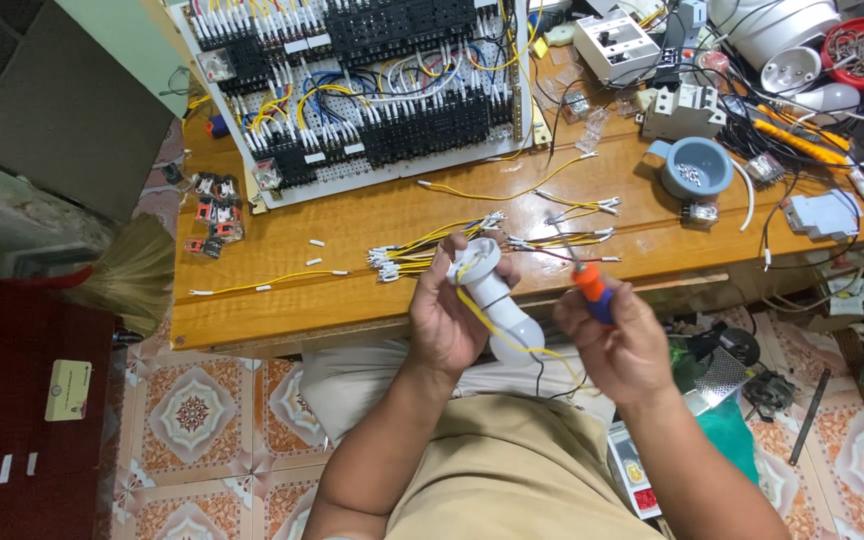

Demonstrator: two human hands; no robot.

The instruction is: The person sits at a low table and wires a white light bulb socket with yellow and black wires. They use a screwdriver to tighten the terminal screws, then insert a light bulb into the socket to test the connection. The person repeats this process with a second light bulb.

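White lamp holder point(492, 290) over cluttered wooden workbench point(352, 300); patterned tile floor point(202, 420) below.

Left hand point(447, 318): curling its fingers closed, gripping, palm turning inward.
Right hand point(620, 345): closing in a fist, thumb pressing on top.
Forearms: both bare, reaching up from the lap, converging, hands staying just apart.

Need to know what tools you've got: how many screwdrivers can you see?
2. One screwdriver with an orange handle is in the right hand, beside the white lamp holder in the left hand. A second orange-handled one lies on the table's right side. Clutter may hide more.
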